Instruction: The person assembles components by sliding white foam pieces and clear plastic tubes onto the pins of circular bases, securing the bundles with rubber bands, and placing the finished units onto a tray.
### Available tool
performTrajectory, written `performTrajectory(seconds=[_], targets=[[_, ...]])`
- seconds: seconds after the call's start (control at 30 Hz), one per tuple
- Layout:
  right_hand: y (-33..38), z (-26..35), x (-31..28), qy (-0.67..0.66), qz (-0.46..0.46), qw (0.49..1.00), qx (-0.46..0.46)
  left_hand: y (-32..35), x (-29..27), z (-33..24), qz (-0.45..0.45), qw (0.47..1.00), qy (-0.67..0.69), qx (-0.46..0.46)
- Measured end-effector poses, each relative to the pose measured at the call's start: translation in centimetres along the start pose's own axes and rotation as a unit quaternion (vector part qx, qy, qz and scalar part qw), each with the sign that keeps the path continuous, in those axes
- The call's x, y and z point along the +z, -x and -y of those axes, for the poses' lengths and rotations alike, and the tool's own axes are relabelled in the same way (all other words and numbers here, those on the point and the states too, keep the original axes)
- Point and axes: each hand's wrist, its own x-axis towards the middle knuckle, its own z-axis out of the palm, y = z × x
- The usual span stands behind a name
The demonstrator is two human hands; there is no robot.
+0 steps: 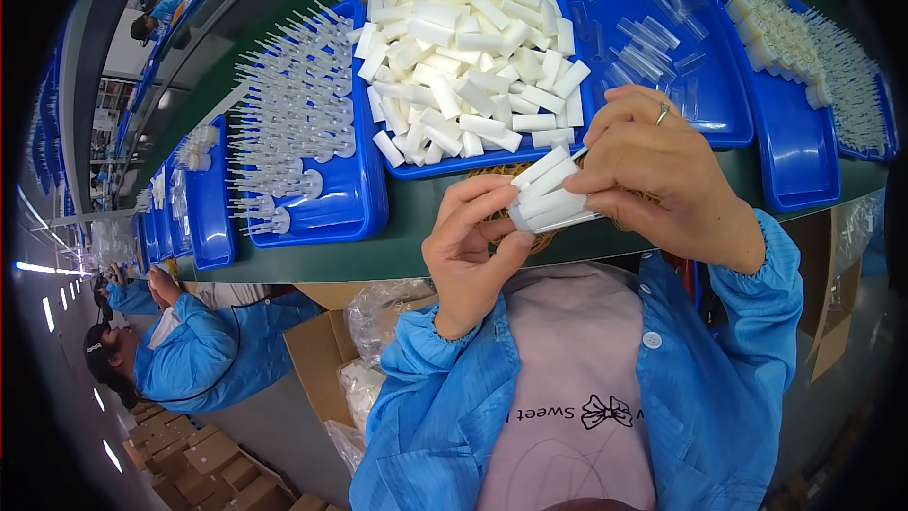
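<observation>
Both hands are raised over the near edge of the green table, holding a small bundle of white foam-like sticks (550, 197) between them. My left hand (473, 248) has its fingers and thumb closed on the bundle's left end. At the other end, my right hand (667, 175) pinches the sticks between thumb and fingers; a ring is on one finger. How the sticks are kept together is hard to make out. Beneath the hands lie thin yellowish-brown rubber bands (541, 244), partly hidden. Just beyond, a blue tray (430, 168) is heaped with loose white sticks (473, 47).
On the left, a blue tray (326, 220) carries upright translucent nozzle-like parts (293, 95). Transparent tubes (653, 33) lie in a blue tray (728, 123) at right, with more parts trays beyond. Below the table stands an open cardboard box (322, 360). A co-worker (189, 350) sits at left.
</observation>
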Motion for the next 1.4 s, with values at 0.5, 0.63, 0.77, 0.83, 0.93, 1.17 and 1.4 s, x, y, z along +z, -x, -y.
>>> performTrajectory(seconds=[0.5,0.63,0.77,0.83,0.93,1.17,1.4], targets=[[4.0,-9.4,-2.1,0.281,0.102,0.945,0.130,-0.7,-1.3,-0.2,-0.063,0.964,0.224,-0.126],[4.4,-9.6,-1.7,0.290,0.116,0.946,0.086,-0.8,-1.1,-0.4,-0.062,0.962,0.226,-0.139],[4.6,-10.3,-1.4,0.308,0.138,0.939,0.062,-0.7,-0.8,-0.6,-0.058,0.965,0.218,-0.136],[4.3,-10.3,-1.4,0.308,0.155,0.936,0.069,-0.6,-0.6,-0.7,-0.060,0.967,0.211,-0.129],[4.0,-8.8,-1.7,0.258,0.060,0.963,0.058,-0.5,0.0,-0.6,-0.079,0.972,0.188,-0.120],[2.5,-1.2,-0.8,-0.336,-0.214,0.897,0.194,-0.1,0.5,-0.2,0.002,0.998,0.048,-0.031],[1.7,1.4,0.2,-0.386,-0.217,0.892,0.096,0.1,1.0,-0.9,0.079,0.997,-0.005,0.002]])
